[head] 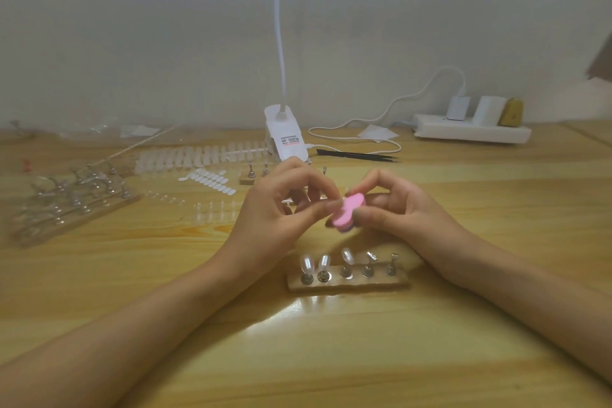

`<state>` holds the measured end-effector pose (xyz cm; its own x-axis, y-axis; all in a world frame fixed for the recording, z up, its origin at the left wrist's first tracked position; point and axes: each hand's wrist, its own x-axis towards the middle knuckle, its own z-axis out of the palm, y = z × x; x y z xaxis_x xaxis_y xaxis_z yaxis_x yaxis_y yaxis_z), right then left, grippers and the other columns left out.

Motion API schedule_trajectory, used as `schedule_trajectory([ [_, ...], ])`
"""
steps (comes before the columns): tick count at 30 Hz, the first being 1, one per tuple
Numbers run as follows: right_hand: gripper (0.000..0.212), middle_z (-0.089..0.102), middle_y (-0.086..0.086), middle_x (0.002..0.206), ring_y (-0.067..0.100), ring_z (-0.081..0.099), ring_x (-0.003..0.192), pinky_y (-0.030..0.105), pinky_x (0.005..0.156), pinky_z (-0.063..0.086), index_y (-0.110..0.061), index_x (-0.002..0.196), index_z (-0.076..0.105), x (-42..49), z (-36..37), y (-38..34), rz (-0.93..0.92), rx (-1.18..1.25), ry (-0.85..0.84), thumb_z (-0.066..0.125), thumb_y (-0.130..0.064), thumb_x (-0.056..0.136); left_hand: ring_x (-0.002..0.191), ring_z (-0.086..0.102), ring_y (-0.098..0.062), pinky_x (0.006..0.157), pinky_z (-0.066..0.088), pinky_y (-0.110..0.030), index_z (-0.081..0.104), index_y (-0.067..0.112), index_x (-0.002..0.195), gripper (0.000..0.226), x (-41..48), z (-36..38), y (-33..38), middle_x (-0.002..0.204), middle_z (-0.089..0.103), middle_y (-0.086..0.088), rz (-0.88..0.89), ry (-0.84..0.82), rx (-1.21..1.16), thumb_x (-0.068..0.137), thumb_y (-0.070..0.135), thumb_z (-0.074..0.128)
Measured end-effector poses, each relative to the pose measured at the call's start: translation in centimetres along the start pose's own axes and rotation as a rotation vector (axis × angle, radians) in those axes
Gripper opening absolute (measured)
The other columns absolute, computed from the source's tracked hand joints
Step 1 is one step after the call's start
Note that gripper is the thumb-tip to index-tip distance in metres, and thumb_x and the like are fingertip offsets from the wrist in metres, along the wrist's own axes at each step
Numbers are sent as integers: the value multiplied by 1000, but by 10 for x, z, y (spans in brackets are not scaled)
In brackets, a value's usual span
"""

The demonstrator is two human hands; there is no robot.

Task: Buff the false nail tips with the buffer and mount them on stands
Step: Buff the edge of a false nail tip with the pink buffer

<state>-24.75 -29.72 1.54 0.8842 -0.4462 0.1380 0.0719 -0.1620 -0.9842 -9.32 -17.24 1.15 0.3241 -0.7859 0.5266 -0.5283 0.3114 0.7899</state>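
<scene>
My right hand point(397, 212) is pinching the pink buffer point(347, 214); my left hand point(281, 209) is curling against it, its hold unclear. A stand point(364, 285) with 3 nail tips point(306, 263) is sitting nearer me.

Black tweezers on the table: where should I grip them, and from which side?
Pinch the black tweezers at their thicker left half, coming from above: they lie flat on the table, tapering to fine tips on the right.
</scene>
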Motion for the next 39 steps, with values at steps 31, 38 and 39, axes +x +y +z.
schedule_trajectory([
  [31,26,75,20,97,39,70,96,38,84,57,-8,103,55,1,-2,4,-14,2,-22,67,-21,85,69,53,-14,62,44,-24,70,22,79,7,-1,-1,-1,81,56,13,17,-10,20,82,20,76],
  [38,26,75,20,97,41,69,100,38,84,57,-10,104,56,3,-3,3,-2,4,-44,66,-24,85,70,54,-13,62,45,-26,70,23,80,9,-1,-1,-1,82,56,11,18,-11,28,83,17,77],
  [39,30,76,19,96,43,67,101,36,83,56,-10,105,56,3,-3,2,0,-16,8,66,-27,83,70,54,-13,63,45,-25,70,22,80,8,-1,-1,-1,82,56,10,13,-5,25,83,17,77],
])
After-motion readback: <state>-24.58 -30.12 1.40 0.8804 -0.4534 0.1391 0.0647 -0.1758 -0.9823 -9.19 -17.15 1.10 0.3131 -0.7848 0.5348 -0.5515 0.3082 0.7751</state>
